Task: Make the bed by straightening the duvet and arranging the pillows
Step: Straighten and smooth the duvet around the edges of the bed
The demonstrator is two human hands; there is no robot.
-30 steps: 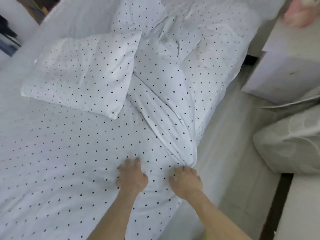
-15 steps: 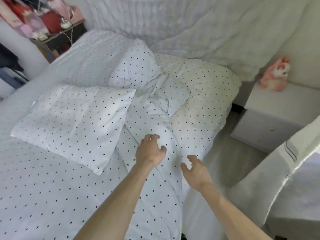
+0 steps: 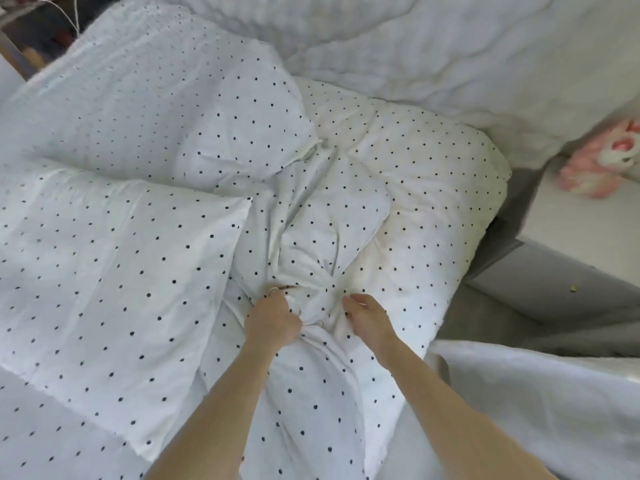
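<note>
Both hands have moved up the bed, and now the left hand [image 3: 273,322] and right hand [image 3: 369,320] sit level, fingers curled into the bunched duvet [image 3: 304,410], whose fold runs 6 to 12 o'clock between them, with a pillow [image 3: 104,271] at 9 o'clock.

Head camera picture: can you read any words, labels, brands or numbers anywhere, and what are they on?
No text can be read.
The duvet and pillow show only black dots.
The pink toy is blurred and shows no lettering.
The dark corner at top left is too blurred to tell.
</note>
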